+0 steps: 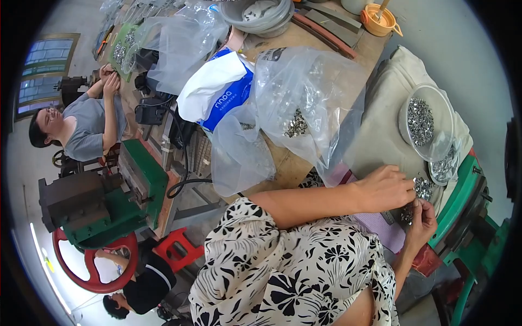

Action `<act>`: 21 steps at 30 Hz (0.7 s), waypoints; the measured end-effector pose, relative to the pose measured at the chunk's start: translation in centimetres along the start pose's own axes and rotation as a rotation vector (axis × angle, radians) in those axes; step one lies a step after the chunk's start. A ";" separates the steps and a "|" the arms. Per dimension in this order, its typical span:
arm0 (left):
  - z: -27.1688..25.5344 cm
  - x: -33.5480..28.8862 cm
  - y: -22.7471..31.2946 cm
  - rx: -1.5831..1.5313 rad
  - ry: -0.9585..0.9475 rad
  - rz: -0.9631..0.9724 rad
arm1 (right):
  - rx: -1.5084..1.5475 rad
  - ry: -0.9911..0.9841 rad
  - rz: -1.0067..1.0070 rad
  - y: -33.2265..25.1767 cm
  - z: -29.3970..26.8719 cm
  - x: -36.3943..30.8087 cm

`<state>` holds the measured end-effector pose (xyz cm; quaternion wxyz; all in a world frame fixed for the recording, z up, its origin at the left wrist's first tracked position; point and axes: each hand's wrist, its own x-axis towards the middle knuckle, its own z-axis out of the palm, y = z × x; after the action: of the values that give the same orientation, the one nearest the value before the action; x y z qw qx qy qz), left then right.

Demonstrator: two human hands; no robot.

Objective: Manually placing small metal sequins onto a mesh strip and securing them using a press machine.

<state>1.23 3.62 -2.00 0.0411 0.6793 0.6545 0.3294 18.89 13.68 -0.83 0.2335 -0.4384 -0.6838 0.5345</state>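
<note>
My left hand (384,188) reaches in with its fingers curled and pinched together, their tips close to my other hand. My right hand (422,224) is closed too, thumb and fingers meeting just below the left fingertips. Whatever sits between the fingers is too small to make out. Beside the fingertips lies a heap of small shiny metal parts (422,188), and more dark metal pieces (406,215) show under the hands. A clear plastic tub (403,120) holding many small metal parts (420,120) stands beyond on a beige cloth (375,130). Against it rests a smaller clear container (443,165) with shiny pieces.
Clear plastic bags (310,103) with metal parts, a blue tissue pack (228,95) and stacked tubs (258,22) cover the bench. An orange cup (379,20) stands at the back. Green machines (144,174) flank me. Two people work at the left, one by a red handwheel (133,252).
</note>
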 end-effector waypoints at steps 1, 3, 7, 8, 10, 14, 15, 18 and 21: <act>-0.4 -0.5 -0.1 -0.035 0.031 -0.033 | -0.072 0.009 -0.103 -0.3 0.3 0.0; -1.3 -1.7 -0.2 -0.096 0.061 -0.107 | -0.349 -0.010 -0.397 -0.7 1.1 0.1; -2.4 -4.1 -1.0 -0.106 -0.020 -0.245 | -0.702 -0.076 -0.491 -0.4 3.1 -0.4; -2.8 -4.5 -1.0 -0.173 -0.024 -0.295 | -0.723 -0.049 -0.538 -0.2 3.1 -0.5; -3.4 -5.1 -0.8 -0.250 -0.050 -0.381 | -0.780 -0.036 -0.564 0.0 2.8 -0.4; -3.7 -5.4 -0.7 -0.334 -0.125 -0.439 | -0.770 0.093 -0.561 0.0 3.0 -0.7; -3.5 -5.4 -0.7 -0.339 -0.131 -0.415 | -0.725 0.105 -0.504 0.0 3.3 -0.8; -2.9 -5.5 -0.6 -0.269 -0.150 -0.360 | -0.620 0.129 -0.450 0.0 2.9 -1.2; -2.3 -5.4 -0.7 -0.247 -0.167 -0.344 | -0.630 0.098 -0.392 0.1 2.9 -1.5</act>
<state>-0.15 -2.15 -2.66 0.2335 0.5723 0.7098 0.3378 17.37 10.82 -1.59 0.2174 -0.3745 -0.8738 0.2214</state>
